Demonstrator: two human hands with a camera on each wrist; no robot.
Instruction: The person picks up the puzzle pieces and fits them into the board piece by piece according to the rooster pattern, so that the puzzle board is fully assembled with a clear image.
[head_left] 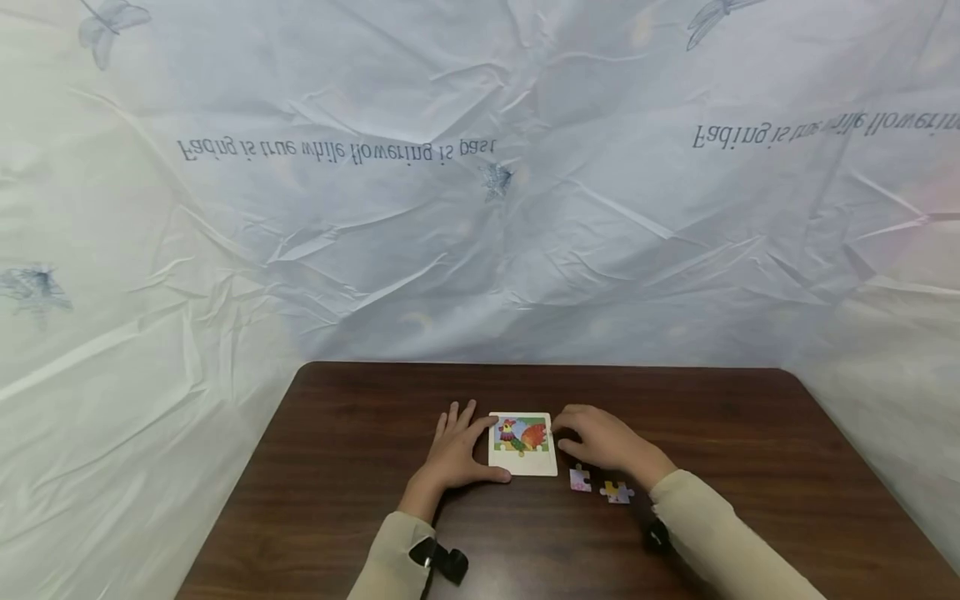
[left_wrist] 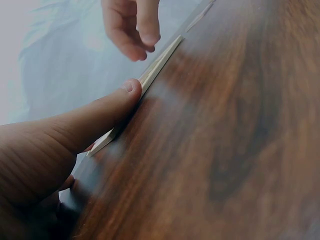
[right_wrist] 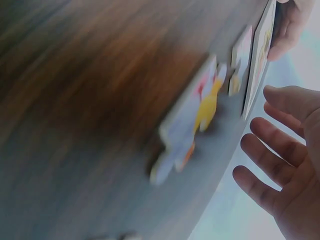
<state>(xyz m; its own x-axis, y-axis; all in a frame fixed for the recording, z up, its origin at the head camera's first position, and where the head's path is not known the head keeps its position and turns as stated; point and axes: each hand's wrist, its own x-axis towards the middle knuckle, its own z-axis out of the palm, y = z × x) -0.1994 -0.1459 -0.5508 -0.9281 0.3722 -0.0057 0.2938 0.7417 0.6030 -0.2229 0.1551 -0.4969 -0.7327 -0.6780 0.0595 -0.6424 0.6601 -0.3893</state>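
A small white puzzle board [head_left: 522, 464] lies flat on the table, its upper part filled with a rooster picture and its lower part bare white. My left hand [head_left: 452, 454] spreads out along the board's left side. Its thumb rests on the lower edge, while the index fingertip touches the upper left corner. At the right edge hovers my right hand [head_left: 607, 437], fingers loosely bent; in the right wrist view nothing is between them. Below that hand lie two loose jigsaw pieces, a pinkish one [head_left: 580, 478] and a yellow and lilac one [head_left: 617, 492].
The dark brown wooden table [head_left: 360, 400] has rounded far corners. Behind it hangs a wrinkled pale sheet [head_left: 450, 242] with printed lettering. Each wrist wears a black strap, such as the left strap [head_left: 448, 564]. A blurred pale shape [right_wrist: 131, 236] shows low in the right wrist view.
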